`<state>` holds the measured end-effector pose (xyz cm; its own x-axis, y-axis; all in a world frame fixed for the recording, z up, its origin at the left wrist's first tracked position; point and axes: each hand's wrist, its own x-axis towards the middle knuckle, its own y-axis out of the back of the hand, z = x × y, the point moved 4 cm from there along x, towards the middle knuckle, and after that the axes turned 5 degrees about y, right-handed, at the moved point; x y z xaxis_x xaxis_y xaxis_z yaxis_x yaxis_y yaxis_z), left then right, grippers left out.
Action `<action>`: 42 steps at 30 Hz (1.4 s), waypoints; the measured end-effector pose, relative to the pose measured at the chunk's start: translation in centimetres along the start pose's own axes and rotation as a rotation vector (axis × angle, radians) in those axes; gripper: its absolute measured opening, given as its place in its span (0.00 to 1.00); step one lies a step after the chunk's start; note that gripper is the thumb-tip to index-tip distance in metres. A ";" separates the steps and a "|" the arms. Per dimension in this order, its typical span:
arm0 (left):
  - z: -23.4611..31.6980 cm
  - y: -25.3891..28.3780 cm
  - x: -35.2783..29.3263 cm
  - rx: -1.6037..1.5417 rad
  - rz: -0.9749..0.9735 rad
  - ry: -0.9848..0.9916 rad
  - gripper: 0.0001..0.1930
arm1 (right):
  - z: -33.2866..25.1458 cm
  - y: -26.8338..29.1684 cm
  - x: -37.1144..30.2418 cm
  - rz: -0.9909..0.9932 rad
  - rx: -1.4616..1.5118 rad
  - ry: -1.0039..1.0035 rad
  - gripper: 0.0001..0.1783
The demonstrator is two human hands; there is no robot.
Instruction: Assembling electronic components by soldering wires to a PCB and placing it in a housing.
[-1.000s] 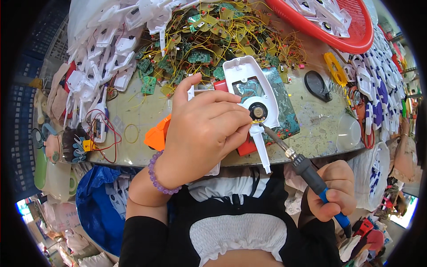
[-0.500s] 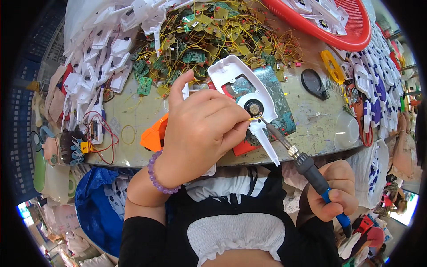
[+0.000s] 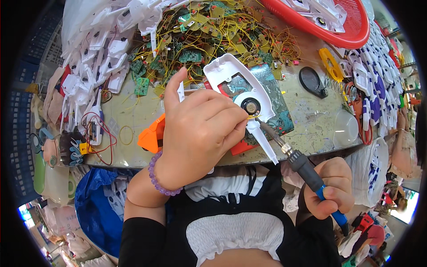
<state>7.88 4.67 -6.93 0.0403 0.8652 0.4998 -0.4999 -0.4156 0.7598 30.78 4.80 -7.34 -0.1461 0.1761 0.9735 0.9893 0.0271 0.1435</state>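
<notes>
My left hand (image 3: 202,129) is closed in a pinch, thumb and index finger on a thin yellow wire (image 3: 253,117). That wire lies at the lower edge of a round black speaker (image 3: 251,107), seated in a white plastic housing (image 3: 266,106) with a narrow handle. In my right hand (image 3: 333,187) is a soldering iron (image 3: 304,169), gripped by its blue and black handle. Its tip is at the speaker's lower rim, close to my left fingertips; whether it touches the wire is too small to tell. Beneath the housing is a flat, dark green patterned piece (image 3: 281,104).
A heap of circuit boards (image 3: 191,55) with yellow wires covers the table's back. White plastic parts (image 3: 95,62) pile up at left. A red basket (image 3: 356,40) stands back right, a black ring-shaped part (image 3: 312,82) below it. An orange piece (image 3: 152,135) sits beside my left wrist.
The whole view has shifted slightly left. The soldering iron's tip has moved a little left, closer to my left fingertips. Both hands keep their grips.
</notes>
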 end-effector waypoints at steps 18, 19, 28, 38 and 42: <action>0.1 -0.2 0.0 0.002 0.025 -0.002 0.07 | 0.2 -0.4 0.5 -0.012 -0.021 0.021 0.17; 0.1 -0.2 0.0 0.001 0.030 -0.002 0.07 | 0.1 -0.3 0.5 -0.012 -0.021 0.021 0.17; 0.4 -0.2 0.1 0.013 0.005 -0.011 0.07 | 0.2 -0.6 0.7 -0.026 -0.009 0.042 0.18; 0.2 -0.2 -0.1 0.021 0.011 -0.022 0.07 | 0.0 -1.1 2.4 -0.188 0.013 0.035 0.19; 0.3 0.1 0.0 0.027 -0.003 -0.021 0.07 | -0.3 0.5 0.8 0.045 -0.081 0.081 0.13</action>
<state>8.14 4.51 -6.75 0.0599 0.8608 0.5054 -0.4764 -0.4203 0.7723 31.18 4.63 -6.45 -0.1041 0.0953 0.9900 0.9921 -0.0597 0.1100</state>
